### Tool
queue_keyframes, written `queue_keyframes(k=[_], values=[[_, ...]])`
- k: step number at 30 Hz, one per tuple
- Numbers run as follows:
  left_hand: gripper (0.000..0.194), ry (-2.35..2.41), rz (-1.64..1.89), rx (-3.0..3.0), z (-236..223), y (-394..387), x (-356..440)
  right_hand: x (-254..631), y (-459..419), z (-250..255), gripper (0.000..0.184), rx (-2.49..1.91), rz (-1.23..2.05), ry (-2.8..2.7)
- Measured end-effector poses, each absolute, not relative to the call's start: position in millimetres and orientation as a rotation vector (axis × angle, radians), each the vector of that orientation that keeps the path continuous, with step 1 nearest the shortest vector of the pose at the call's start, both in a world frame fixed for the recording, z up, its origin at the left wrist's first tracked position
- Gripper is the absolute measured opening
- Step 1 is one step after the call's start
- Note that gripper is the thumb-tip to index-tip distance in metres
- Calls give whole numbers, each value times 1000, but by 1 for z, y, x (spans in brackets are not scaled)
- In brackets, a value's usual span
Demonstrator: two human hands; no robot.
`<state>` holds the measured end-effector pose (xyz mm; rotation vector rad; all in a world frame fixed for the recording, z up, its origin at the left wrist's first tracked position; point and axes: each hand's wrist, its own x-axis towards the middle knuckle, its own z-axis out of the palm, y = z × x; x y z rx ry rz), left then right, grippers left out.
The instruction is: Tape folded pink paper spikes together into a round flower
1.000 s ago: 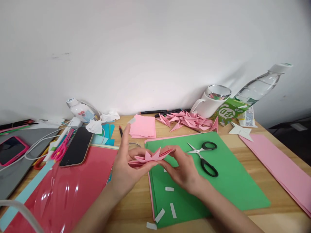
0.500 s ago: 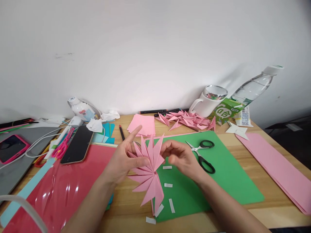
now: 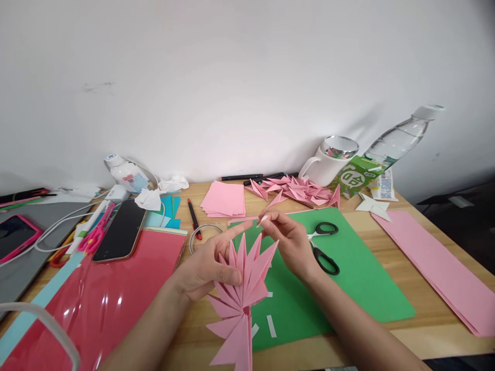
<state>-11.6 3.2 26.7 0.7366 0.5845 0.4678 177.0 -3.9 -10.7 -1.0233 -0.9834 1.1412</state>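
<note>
Head view: left hand (image 3: 204, 265) has the pink paper fan (image 3: 253, 270) pinched under its thumb, spikes splaying above and below the fingers; right hand (image 3: 292, 245) looks closed on a tiny white strip (image 3: 262, 221) just beside the left index tip. Fan's probably feather-light, springy, easy to crease, so I'd grab the layered folds, not the spiky tips.

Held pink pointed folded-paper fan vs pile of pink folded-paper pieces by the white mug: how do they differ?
Arrangement: the points of the pink folded-paper fan radiate from one centre; the pile of pink folded-paper pieces is jumbled.
Support: the fan is held by the left hand; the pile lies unheld by the white mug.
Shared: both are pink folded paper with sharp points.
</note>
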Motion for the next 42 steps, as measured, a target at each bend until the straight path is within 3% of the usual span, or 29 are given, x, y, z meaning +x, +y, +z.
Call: queue_keyframes(k=[3,7,10,18,23,31,37,42], values=[[110,781,624,786,26,4,-10,182,-2,-10,22,-1013,1059,-791],[82,1078,832,850,23,7,-7,185,-4,-7,21,-918,1255,-730],[64,1106,791,839,20,8,-5,182,-7,-8,18,-869,1394,-811],[51,1060,650,790,20,5,-5,177,-7,-13,19,-837,1412,-992],[28,1002,653,876,20,6,-2,175,-10,-12,25,-834,1430,-1029],[29,1131,687,963,17,7,1,174,-11,-14,14,-928,1412,-1007],[31,1189,770,909,16,8,-1,176,-12,-9,27,-999,1555,-880],[32,1223,733,940,13,6,-1,168,-15,-10,25,-1004,1744,-720]])
